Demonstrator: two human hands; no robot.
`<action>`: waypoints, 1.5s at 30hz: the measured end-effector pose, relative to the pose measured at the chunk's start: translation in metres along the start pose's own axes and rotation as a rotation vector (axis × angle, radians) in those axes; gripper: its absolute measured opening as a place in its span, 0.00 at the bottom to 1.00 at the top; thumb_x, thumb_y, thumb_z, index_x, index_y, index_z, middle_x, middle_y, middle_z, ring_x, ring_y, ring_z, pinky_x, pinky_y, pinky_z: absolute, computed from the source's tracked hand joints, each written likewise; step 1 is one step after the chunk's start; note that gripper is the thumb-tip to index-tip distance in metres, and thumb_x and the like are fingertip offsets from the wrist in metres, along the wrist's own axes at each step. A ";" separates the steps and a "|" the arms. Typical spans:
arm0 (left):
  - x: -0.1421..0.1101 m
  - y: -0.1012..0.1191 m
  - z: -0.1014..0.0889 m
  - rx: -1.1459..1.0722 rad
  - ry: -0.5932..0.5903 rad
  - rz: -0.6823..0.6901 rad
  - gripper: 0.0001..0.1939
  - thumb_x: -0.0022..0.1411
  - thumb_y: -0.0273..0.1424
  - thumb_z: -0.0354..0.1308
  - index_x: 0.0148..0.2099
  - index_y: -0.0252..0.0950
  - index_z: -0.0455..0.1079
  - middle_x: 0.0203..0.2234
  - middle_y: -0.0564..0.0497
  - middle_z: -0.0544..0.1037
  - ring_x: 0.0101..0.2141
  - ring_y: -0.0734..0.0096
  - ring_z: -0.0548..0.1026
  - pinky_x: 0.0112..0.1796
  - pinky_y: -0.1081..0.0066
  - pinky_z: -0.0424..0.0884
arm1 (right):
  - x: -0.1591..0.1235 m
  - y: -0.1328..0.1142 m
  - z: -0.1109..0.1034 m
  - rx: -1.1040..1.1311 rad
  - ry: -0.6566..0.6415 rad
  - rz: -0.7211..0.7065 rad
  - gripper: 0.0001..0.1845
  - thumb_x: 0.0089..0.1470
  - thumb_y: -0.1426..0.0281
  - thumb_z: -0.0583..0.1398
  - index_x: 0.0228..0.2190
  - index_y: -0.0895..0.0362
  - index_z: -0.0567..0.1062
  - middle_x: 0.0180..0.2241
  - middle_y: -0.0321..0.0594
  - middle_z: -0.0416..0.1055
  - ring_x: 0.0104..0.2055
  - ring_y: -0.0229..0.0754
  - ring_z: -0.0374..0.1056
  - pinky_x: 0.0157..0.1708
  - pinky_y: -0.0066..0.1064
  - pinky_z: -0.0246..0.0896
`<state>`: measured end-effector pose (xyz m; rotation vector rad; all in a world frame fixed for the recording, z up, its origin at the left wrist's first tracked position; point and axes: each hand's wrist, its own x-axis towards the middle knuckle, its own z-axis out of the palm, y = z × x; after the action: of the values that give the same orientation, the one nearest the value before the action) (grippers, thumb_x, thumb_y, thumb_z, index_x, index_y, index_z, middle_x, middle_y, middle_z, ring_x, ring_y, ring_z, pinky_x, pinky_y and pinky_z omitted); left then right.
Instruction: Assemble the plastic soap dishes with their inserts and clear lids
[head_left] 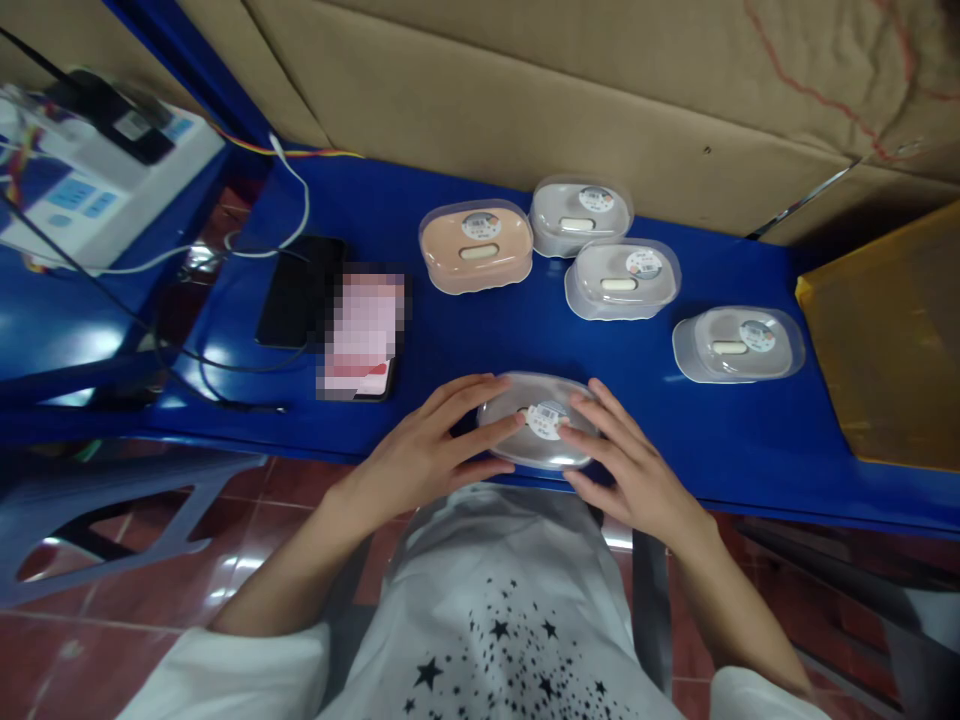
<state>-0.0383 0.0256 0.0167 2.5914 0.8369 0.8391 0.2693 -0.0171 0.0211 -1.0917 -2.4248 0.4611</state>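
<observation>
An oval plastic box (536, 450) with a clear lid and a round white label sits at the front edge of the blue table, between my two hands. My left hand (442, 435) holds its left end, fingers over the lid and thumb along the near side. On the right end lies my right hand (626, 450), its fingertips on the lid beside the label and its thumb at the near edge. The fingers partly cover the lid, and the box's underside is hidden.
Behind stand a peach lidded box (450, 250) and several whitish ones, including one box (739, 365) at the right. A phone (364, 335), a black device (289, 300) and cables lie left. A power strip (157, 190) is far left; a yellow-brown carton (892, 340) stands right.
</observation>
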 end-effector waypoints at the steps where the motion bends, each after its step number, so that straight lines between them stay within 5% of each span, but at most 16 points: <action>1: 0.000 0.001 0.002 -0.014 0.009 -0.006 0.30 0.68 0.38 0.70 0.69 0.44 0.67 0.65 0.39 0.71 0.65 0.48 0.70 0.60 0.45 0.77 | -0.002 0.001 0.000 0.038 0.000 0.010 0.31 0.70 0.64 0.63 0.69 0.46 0.64 0.74 0.44 0.59 0.80 0.57 0.45 0.71 0.60 0.61; 6: 0.003 0.009 0.012 -0.049 0.010 -0.039 0.28 0.66 0.44 0.71 0.64 0.43 0.72 0.61 0.40 0.71 0.62 0.50 0.71 0.59 0.48 0.77 | -0.011 0.006 0.001 0.094 0.070 0.024 0.37 0.65 0.58 0.68 0.70 0.46 0.62 0.71 0.46 0.63 0.77 0.57 0.53 0.70 0.61 0.63; 9: 0.004 0.012 0.013 -0.069 -0.022 -0.059 0.28 0.68 0.43 0.70 0.65 0.41 0.71 0.67 0.36 0.65 0.65 0.47 0.69 0.59 0.48 0.78 | -0.014 0.004 0.000 0.045 0.041 0.053 0.42 0.67 0.57 0.66 0.74 0.47 0.56 0.71 0.49 0.62 0.76 0.58 0.54 0.70 0.58 0.64; 15: 0.005 0.013 0.007 -0.108 -0.074 -0.126 0.27 0.69 0.39 0.69 0.67 0.44 0.69 0.71 0.38 0.64 0.67 0.48 0.69 0.60 0.45 0.76 | -0.006 -0.002 0.001 -0.097 -0.032 0.107 0.48 0.71 0.57 0.61 0.78 0.46 0.40 0.79 0.53 0.40 0.79 0.61 0.46 0.69 0.59 0.65; 19: 0.014 -0.001 0.001 0.034 0.000 -0.188 0.27 0.72 0.36 0.66 0.69 0.43 0.67 0.72 0.37 0.63 0.69 0.45 0.67 0.63 0.42 0.73 | 0.004 0.000 0.012 -0.244 0.076 0.112 0.53 0.70 0.58 0.63 0.78 0.45 0.34 0.80 0.55 0.28 0.80 0.67 0.39 0.71 0.72 0.49; 24: 0.040 -0.016 -0.003 0.305 0.177 -0.279 0.39 0.71 0.31 0.65 0.78 0.44 0.55 0.77 0.34 0.51 0.75 0.32 0.53 0.68 0.31 0.60 | 0.002 0.006 0.007 -0.308 0.107 0.163 0.48 0.71 0.60 0.61 0.78 0.47 0.38 0.79 0.56 0.36 0.80 0.63 0.42 0.72 0.69 0.48; 28: 0.045 -0.006 0.008 0.328 0.177 -0.248 0.36 0.71 0.32 0.66 0.76 0.42 0.59 0.75 0.33 0.56 0.72 0.32 0.60 0.65 0.36 0.65 | -0.023 0.037 -0.025 -0.456 0.268 0.348 0.40 0.71 0.61 0.61 0.76 0.44 0.52 0.79 0.51 0.44 0.78 0.67 0.46 0.71 0.73 0.43; 32: 0.033 0.016 0.024 0.284 0.105 -0.191 0.29 0.72 0.29 0.63 0.72 0.41 0.64 0.72 0.32 0.61 0.69 0.36 0.65 0.64 0.37 0.67 | -0.052 0.073 -0.056 -0.610 0.417 0.555 0.40 0.69 0.56 0.63 0.74 0.50 0.58 0.74 0.58 0.56 0.75 0.75 0.51 0.67 0.79 0.42; 36: 0.022 0.036 0.033 0.171 0.000 -0.069 0.28 0.74 0.32 0.62 0.72 0.39 0.62 0.72 0.31 0.61 0.69 0.40 0.65 0.65 0.39 0.67 | -0.056 0.047 -0.054 -0.624 0.340 0.387 0.29 0.66 0.61 0.67 0.65 0.47 0.72 0.58 0.51 0.75 0.62 0.62 0.69 0.65 0.68 0.54; 41: 0.020 0.047 0.037 0.014 -0.055 -0.053 0.35 0.76 0.43 0.60 0.76 0.42 0.53 0.74 0.31 0.57 0.72 0.41 0.62 0.62 0.42 0.73 | -0.035 -0.006 -0.033 -0.183 0.169 -0.010 0.25 0.66 0.65 0.68 0.61 0.51 0.74 0.51 0.46 0.75 0.62 0.55 0.70 0.64 0.53 0.64; 45: 0.019 0.047 0.036 0.017 -0.114 -0.042 0.32 0.76 0.43 0.59 0.75 0.42 0.56 0.74 0.30 0.56 0.71 0.43 0.65 0.59 0.45 0.77 | -0.025 0.010 -0.031 -0.139 0.231 0.103 0.22 0.69 0.69 0.64 0.62 0.49 0.73 0.55 0.47 0.73 0.62 0.53 0.71 0.59 0.47 0.68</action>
<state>0.0165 -0.0028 0.0171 2.5990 0.8663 0.6685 0.3061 -0.0265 0.0368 -1.2583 -2.2327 0.1873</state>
